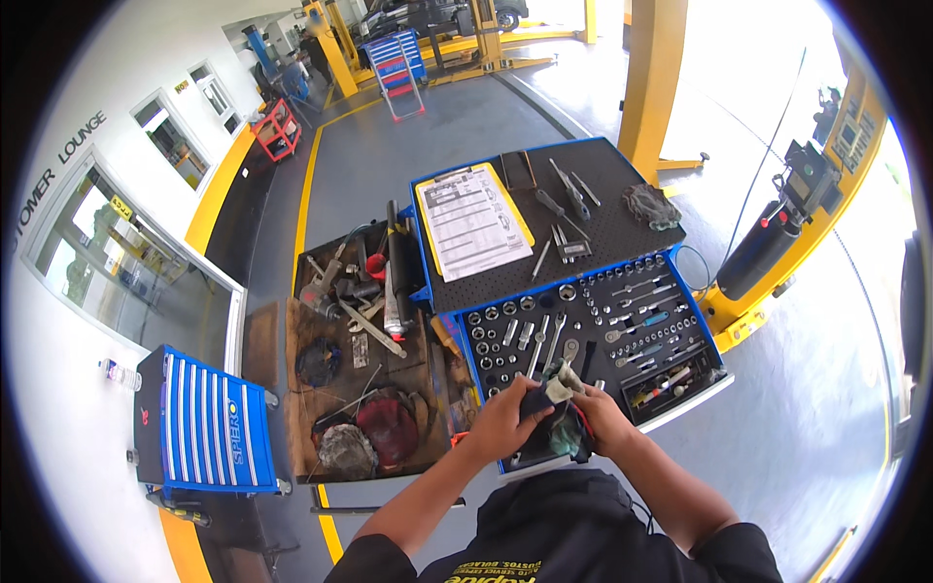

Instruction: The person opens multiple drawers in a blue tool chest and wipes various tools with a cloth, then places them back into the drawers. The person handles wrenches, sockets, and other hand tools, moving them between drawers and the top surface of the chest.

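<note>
In front of my chest, over the near edge of an open tool drawer (501, 374), both hands hold a crumpled cloth bundle (561, 389), part black, part pale grey-green. Whether it is a rag or a pair of gloves I cannot make out. My left hand (502, 420) is closed on its dark left side, thumb on top. On the right side, my right hand (604, 418) grips it with bent fingers. Just beyond, a ratchet (570, 348) and several chrome sockets (526, 335) lie in the drawer's black foam insert. The bundle hides part of the drawer's near side.
Above the drawer, the cart's black top (466, 289) bears a yellow clipboard (476, 222), screwdrivers, pliers and a grey cloth (651, 207). To the left stands a wooden tray (384, 466) with tools and rags. A blue tool cabinet (219, 423) and yellow lift posts (653, 78) stand around.
</note>
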